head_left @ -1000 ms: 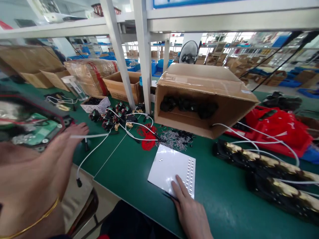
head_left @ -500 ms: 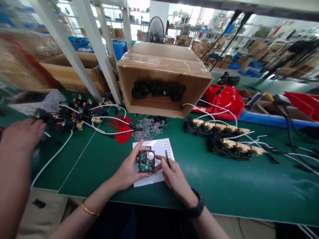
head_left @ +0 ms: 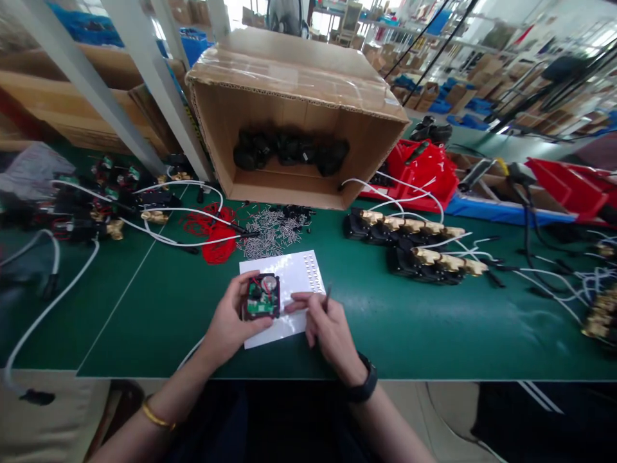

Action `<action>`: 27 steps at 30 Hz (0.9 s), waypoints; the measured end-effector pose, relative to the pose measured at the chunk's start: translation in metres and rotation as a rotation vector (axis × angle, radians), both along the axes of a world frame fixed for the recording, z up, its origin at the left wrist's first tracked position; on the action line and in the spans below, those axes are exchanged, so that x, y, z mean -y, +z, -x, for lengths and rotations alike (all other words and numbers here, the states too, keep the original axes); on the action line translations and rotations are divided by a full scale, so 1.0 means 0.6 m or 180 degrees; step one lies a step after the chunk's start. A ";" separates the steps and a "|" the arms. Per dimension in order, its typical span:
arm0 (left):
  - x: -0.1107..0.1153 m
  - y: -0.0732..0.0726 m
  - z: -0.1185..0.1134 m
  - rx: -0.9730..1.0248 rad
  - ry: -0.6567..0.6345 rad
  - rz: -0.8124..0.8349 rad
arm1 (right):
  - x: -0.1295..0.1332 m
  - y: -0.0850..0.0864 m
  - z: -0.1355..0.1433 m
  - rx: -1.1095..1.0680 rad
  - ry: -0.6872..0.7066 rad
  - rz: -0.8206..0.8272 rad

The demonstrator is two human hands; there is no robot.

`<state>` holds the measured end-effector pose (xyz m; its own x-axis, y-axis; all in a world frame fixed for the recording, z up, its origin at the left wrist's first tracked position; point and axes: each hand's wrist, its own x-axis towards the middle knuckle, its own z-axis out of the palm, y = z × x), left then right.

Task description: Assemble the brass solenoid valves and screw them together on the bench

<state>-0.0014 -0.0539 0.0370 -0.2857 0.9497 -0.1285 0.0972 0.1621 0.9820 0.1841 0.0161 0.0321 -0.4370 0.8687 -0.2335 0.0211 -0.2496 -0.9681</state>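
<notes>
My left hand (head_left: 232, 315) is wrapped round a black square housing (head_left: 263, 297) with a green circuit board and a round silvery part inside, its open side facing up. It is held over a white sheet (head_left: 289, 283) that has rows of small labels along its right side. To the right, my right hand (head_left: 325, 318) grips a thin dark stick-like tool (head_left: 328, 297); its exact kind is hard to make out. The right fingertips point toward the housing with a small gap between.
Loose screws (head_left: 272, 231) and red rings (head_left: 216, 241) lie behind the sheet. A cardboard box (head_left: 289, 77) holds black parts. Brass-fitted black units (head_left: 409, 228) with white cables stand right; similar units (head_left: 87, 212) crowd the left. Red bins (head_left: 419, 173) are at back right.
The view has shifted, and the co-worker's arm at the left is gone from sight. My right fingers have drawn away from the housing, which stays in my left hand.
</notes>
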 end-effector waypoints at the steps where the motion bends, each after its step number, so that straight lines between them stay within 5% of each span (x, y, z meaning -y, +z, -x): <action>1: -0.002 0.011 0.007 0.0252 -0.0102 0.0002 | -0.010 0.001 -0.016 -0.0082 -0.0215 -0.0017; 5: -0.018 0.046 0.014 0.0017 -0.1427 0.0018 | -0.044 -0.008 -0.062 -0.0100 -0.0819 0.0051; 9: -0.033 0.034 -0.022 -0.0821 -0.2356 -0.0028 | -0.046 -0.032 -0.062 0.0002 -0.0481 0.0446; 13: -0.036 0.014 -0.044 -0.0990 -0.2582 0.0197 | -0.036 -0.045 -0.052 0.0355 -0.0452 0.0107; 18: -0.038 0.016 -0.040 -0.1083 -0.2581 0.0507 | -0.030 -0.052 -0.051 0.0664 -0.0831 -0.0121; 27: -0.041 0.013 -0.039 -0.1066 -0.2602 0.0519 | -0.041 -0.047 -0.060 0.0676 -0.0421 -0.0090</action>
